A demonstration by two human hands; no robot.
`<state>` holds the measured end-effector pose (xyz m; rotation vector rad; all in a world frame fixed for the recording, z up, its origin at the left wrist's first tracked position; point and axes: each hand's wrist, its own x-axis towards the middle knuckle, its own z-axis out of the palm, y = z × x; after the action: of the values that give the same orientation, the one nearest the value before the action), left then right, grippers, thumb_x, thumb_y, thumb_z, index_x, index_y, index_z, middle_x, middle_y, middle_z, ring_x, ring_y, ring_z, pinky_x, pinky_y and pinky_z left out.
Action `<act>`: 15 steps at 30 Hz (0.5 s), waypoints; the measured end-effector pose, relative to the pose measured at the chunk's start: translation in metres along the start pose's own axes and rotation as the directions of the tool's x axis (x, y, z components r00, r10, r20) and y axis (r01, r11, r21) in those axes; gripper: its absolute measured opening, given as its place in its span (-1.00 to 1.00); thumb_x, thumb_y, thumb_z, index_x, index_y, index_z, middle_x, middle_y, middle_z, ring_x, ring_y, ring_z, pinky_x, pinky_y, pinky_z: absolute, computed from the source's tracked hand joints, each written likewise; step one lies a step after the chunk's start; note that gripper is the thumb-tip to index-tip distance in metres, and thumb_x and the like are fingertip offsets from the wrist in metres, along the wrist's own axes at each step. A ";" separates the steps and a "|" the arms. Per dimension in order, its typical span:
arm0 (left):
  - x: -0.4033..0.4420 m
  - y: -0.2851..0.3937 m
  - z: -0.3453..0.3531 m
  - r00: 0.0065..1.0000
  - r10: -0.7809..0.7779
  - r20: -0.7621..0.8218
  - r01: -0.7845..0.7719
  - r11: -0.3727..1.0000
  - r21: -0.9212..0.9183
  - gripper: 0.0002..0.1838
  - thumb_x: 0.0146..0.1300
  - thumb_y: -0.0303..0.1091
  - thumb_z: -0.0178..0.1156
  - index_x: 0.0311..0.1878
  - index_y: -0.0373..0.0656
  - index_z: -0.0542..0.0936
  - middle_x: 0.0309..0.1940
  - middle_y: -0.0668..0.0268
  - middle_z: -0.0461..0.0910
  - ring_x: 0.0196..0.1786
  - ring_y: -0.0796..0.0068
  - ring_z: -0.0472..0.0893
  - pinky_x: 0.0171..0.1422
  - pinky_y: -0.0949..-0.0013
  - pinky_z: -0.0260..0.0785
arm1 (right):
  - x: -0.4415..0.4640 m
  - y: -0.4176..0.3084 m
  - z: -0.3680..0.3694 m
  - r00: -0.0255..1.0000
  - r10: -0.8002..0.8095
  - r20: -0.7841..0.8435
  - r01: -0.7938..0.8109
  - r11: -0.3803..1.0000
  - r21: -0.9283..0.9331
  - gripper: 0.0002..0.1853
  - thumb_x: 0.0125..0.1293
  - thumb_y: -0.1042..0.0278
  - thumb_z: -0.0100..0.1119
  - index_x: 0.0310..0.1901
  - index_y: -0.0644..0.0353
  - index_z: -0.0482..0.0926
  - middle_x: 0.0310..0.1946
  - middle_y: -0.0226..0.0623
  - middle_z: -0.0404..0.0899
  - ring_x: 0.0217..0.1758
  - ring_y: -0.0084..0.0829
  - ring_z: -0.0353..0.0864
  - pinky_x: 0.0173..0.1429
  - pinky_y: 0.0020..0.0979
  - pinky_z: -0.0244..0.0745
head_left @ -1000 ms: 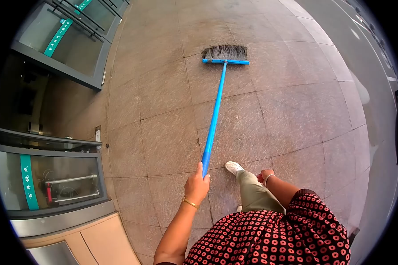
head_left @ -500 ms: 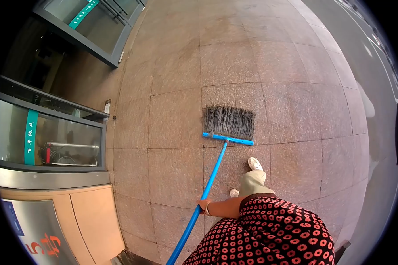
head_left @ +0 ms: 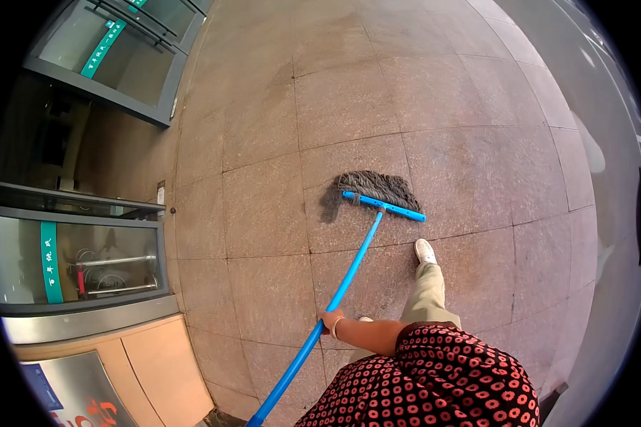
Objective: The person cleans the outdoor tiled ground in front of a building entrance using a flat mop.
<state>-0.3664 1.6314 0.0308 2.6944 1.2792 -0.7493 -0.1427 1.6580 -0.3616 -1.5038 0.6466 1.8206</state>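
Observation:
My right hand [head_left: 331, 322] is wrapped round the blue handle [head_left: 352, 274] of a mop, partway along its length. A light bracelet circles the wrist. The handle slants from the lower left edge up to a blue crossbar [head_left: 399, 210]. Grey mop strands [head_left: 377, 186] lie on the tiled pavement beyond the bar, and a bunch trails off its left end. My left hand is out of view, as is the handle's upper end.
Brown stone tiles [head_left: 263, 206] cover the ground. Glass doors [head_left: 114, 64] with green strips stand along the left, near a tan panel [head_left: 165, 363]. A grey road [head_left: 605, 142] runs along the right. My white shoe [head_left: 424, 250] is close to the mop head.
The mop head has turned clockwise and shifted slightly right, its strands now swept sideways. My right hand stays on the handle. One foot has come forward, and the doorway has shifted left.

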 end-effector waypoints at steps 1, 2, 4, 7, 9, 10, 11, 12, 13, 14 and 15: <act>0.031 0.036 -0.011 0.981 0.151 -0.121 -0.138 0.984 0.111 -0.52 -0.12 -0.24 0.18 -0.06 -0.14 0.38 -0.64 0.21 0.49 -0.64 0.31 0.48 -0.57 0.33 0.32 | -0.010 -0.037 -0.026 0.994 -0.069 -0.087 0.072 0.997 0.029 -0.77 0.01 0.37 0.04 -0.36 0.36 0.33 -0.55 -0.16 0.43 -0.57 -0.29 0.49 -0.58 -0.26 0.48; 0.060 0.069 -0.019 0.980 0.163 -0.112 -0.150 0.981 0.122 -0.52 -0.12 -0.24 0.18 -0.06 -0.14 0.38 -0.64 0.21 0.49 -0.64 0.31 0.48 -0.57 0.33 0.32 | -0.015 -0.073 -0.056 0.977 -0.178 -0.115 0.185 0.982 0.049 -0.77 0.02 0.34 0.04 -0.36 0.34 0.33 -0.58 -0.19 0.41 -0.63 -0.31 0.46 -0.63 -0.31 0.44; 0.120 0.133 -0.025 0.996 -0.055 0.070 0.071 0.967 -0.245 -0.58 -0.16 -0.32 0.18 -0.15 -0.19 0.41 -0.63 0.14 0.47 -0.60 0.28 0.49 -0.51 0.36 0.31 | -0.001 -0.137 -0.111 0.946 -0.318 -0.069 0.325 0.918 0.227 -0.74 0.07 0.32 -0.04 -0.21 0.23 0.31 -0.46 -0.25 0.39 -0.49 -0.36 0.45 -0.51 -0.34 0.43; 0.225 0.189 -0.021 0.994 -0.067 0.085 0.101 0.865 -0.491 -0.69 -0.12 -0.25 0.14 -0.26 -0.14 0.43 -0.70 0.11 0.43 -0.58 0.14 0.48 -0.51 0.27 0.28 | -0.035 -0.225 -0.196 0.930 -0.359 -0.080 0.364 0.864 0.347 -0.65 0.14 0.31 -0.16 -0.01 0.11 0.19 -0.35 -0.25 0.41 -0.37 -0.36 0.47 -0.43 -0.38 0.40; 0.306 0.240 -0.039 0.995 -0.042 0.095 0.087 0.839 -0.538 -0.71 -0.08 -0.22 0.12 -0.29 -0.17 0.42 -0.67 0.09 0.44 -0.56 0.11 0.47 -0.49 0.25 0.27 | -0.047 -0.246 -0.259 0.924 -0.381 0.013 0.341 0.840 0.423 -0.65 0.15 0.28 -0.14 0.00 0.08 0.16 -0.40 -0.26 0.41 -0.39 -0.38 0.48 -0.47 -0.40 0.40; 0.347 0.263 -0.044 0.999 0.019 0.038 0.005 0.838 -0.546 -0.72 -0.06 -0.21 0.10 -0.32 -0.19 0.42 -0.65 0.08 0.44 -0.54 0.10 0.47 -0.47 0.23 0.27 | -0.049 -0.245 -0.292 0.916 -0.400 0.029 0.341 0.814 0.470 -0.66 0.15 0.27 -0.13 -0.02 0.06 0.17 -0.46 -0.31 0.40 -0.44 -0.40 0.48 -0.50 -0.39 0.40; 0.388 0.289 -0.049 0.995 0.080 -0.063 -0.102 0.806 -0.583 -0.73 -0.05 -0.21 0.09 -0.33 -0.19 0.42 -0.63 0.07 0.44 -0.53 0.10 0.46 -0.45 0.22 0.27 | -0.054 -0.242 -0.325 0.921 -0.390 -0.012 0.343 0.794 0.501 -0.70 0.15 0.27 -0.12 -0.07 0.05 0.20 -0.52 -0.34 0.40 -0.48 -0.42 0.47 -0.52 -0.40 0.40; 0.427 0.315 -0.060 0.990 0.120 -0.069 -0.138 0.829 -0.542 -0.74 -0.04 -0.21 0.08 -0.35 -0.19 0.42 -0.61 0.08 0.45 -0.51 0.10 0.46 -0.43 0.22 0.26 | -0.055 -0.233 -0.358 0.936 -0.336 -0.101 0.335 0.772 0.541 -0.74 0.14 0.27 -0.12 -0.12 0.04 0.22 -0.54 -0.36 0.38 -0.51 -0.43 0.46 -0.53 -0.39 0.38; 0.465 0.340 -0.063 0.983 0.154 -0.095 -0.181 0.828 -0.531 -0.75 -0.04 -0.21 0.08 -0.35 -0.18 0.43 -0.60 0.11 0.46 -0.49 0.11 0.46 -0.41 0.22 0.26 | -0.043 -0.218 -0.393 0.941 -0.267 -0.206 0.337 0.735 0.588 -0.76 0.14 0.29 -0.13 -0.13 0.02 0.22 -0.56 -0.37 0.36 -0.52 -0.43 0.45 -0.52 -0.37 0.36; 0.498 0.368 -0.071 0.980 0.174 -0.095 -0.198 0.821 -0.536 -0.74 -0.05 -0.20 0.08 -0.36 -0.18 0.43 -0.57 0.11 0.46 -0.46 0.13 0.47 -0.38 0.21 0.26 | -0.039 -0.202 -0.426 0.939 -0.198 -0.282 0.338 0.687 0.643 -0.79 0.14 0.31 -0.15 -0.15 0.01 0.22 -0.56 -0.37 0.35 -0.53 -0.42 0.43 -0.52 -0.35 0.34; 0.532 0.391 -0.069 0.978 0.200 -0.055 -0.193 0.782 -0.592 -0.67 -0.06 -0.18 0.09 -0.28 -0.23 0.42 -0.48 0.07 0.48 -0.38 0.12 0.48 -0.31 0.21 0.28 | -0.041 -0.184 -0.452 0.907 -0.122 -0.404 0.383 0.640 0.666 -0.74 0.10 0.38 -0.17 -0.13 0.03 0.22 -0.47 -0.30 0.36 -0.53 -0.39 0.42 -0.56 -0.37 0.31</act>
<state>0.2379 1.7733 -0.2065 2.2409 0.9854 -0.2641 0.2909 1.4345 -0.4078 -1.2279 1.1036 0.8863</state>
